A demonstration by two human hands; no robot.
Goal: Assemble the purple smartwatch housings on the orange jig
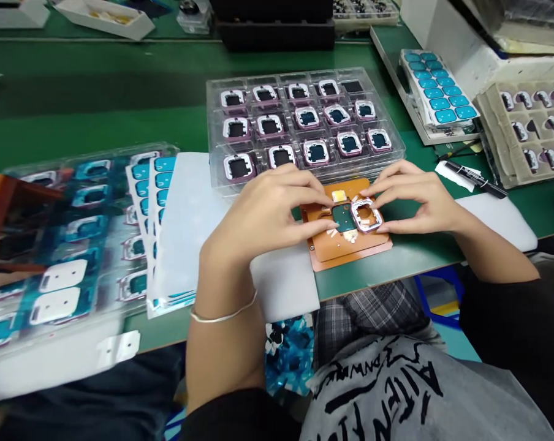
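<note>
Over an orange block (345, 248), my right hand (415, 199) pinches a small pinkish frame with a white inner rim (366, 215) between thumb and fingers. My left hand (286, 205) has its thumb and fingertips closed at the left edge of a dark green square piece (344, 217), which lies on the block beside the frame. A yellow bit (339, 196) and some white scraps (350, 236) rest on the block. Behind both hands stands a clear tray (215, 135) with several similar frames in its compartments.
On the left are white sheets (182, 226) and a clear tray of teal-covered parts (114, 245). At the right lie blue sticker sheets (437, 86), a black marker (477, 179) and a beige tray (507, 165). An orange box (10, 214) and another person's hand (1, 280) show far left.
</note>
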